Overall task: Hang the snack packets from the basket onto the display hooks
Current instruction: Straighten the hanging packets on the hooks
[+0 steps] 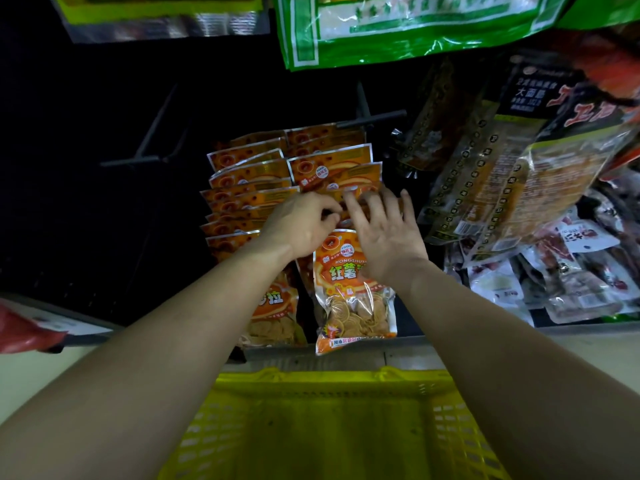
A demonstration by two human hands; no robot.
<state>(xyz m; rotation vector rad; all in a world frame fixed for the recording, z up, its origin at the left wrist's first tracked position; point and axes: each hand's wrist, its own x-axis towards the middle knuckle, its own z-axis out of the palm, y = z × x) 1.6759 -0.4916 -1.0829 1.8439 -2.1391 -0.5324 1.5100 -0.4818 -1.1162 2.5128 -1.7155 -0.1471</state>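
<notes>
Above the yellow basket [311, 381], which looks empty, the left hand [301, 225] pinches the top of an orange snack packet [353, 292]; the right hand [386, 233] lies open, fingers spread, against the hung packets [249, 174] behind; hanging looks almost finished.

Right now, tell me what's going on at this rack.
A person is hanging orange snack packets on the display hooks. The left hand pinches the top of the front packet, while the right hand presses spread fingers against the packets behind it. The yellow basket sits below, between the arms.
</notes>
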